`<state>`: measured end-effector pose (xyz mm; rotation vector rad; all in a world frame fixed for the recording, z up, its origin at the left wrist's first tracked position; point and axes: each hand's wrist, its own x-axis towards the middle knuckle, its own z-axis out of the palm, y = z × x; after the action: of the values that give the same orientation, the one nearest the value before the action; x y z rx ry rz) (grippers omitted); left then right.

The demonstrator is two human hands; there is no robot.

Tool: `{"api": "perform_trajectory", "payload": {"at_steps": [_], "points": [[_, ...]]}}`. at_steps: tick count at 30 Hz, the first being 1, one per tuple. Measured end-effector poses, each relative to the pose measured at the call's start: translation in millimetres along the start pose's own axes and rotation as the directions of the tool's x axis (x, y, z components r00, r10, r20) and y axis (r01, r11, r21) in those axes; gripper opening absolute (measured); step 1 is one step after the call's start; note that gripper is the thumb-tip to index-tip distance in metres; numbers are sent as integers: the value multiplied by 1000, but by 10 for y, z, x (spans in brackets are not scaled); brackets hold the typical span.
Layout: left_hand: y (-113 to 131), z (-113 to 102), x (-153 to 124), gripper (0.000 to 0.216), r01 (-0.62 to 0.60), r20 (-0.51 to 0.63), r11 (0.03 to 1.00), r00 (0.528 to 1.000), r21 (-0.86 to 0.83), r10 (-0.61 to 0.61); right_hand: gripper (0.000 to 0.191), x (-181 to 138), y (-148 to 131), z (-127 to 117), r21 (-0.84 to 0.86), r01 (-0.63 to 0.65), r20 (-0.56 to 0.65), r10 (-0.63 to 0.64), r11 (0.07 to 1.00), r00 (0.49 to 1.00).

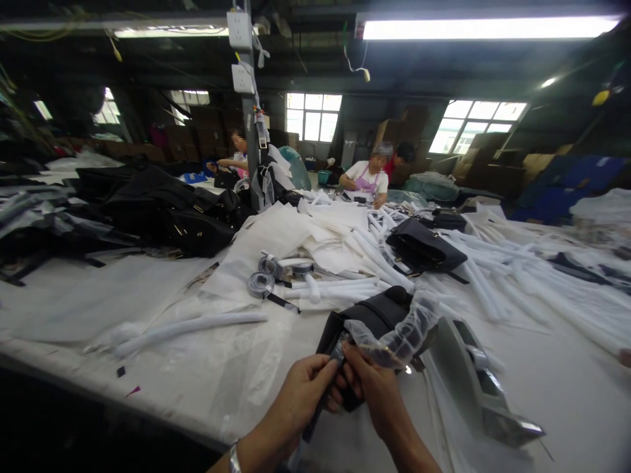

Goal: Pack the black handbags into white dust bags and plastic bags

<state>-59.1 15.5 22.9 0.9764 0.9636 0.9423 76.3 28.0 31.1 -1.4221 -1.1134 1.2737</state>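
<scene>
A black handbag [372, 316] lies on the table in front of me, with clear plastic wrap [411, 332] bunched round what looks like its handle. At its near side, my left hand [306, 389] pinches a dark strap [318, 410] that has clear film on its upper end. My right hand [371, 386] is closed at the same upper end, thumb and fingers together beside the left thumb. Part of the strap is hidden behind my fingers. Just right of the bag stands a grey tape dispenser [466, 378].
Coiled straps in film [261, 284] lie beyond my hands, near white paper sheets [280, 230] and white padded tubes [340, 289]. Another black bag [426, 246] sits farther back right. Black bags [162, 210] are heaped left, by a post [250, 131]. Co-workers [372, 177] sit across the table.
</scene>
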Motion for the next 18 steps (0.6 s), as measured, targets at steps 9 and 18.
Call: {"api": "perform_trajectory", "payload": {"at_steps": [9,18], "points": [[-131,68,12,46,-87,-179,993,979,78,100,57,11,-68,4,-38,34,-24,-35,999,999],[-40,51,-2,52,22,-286,992,958,127,15,39,-336,-138,-686,-293,182,-177,-241,938,954]]}}
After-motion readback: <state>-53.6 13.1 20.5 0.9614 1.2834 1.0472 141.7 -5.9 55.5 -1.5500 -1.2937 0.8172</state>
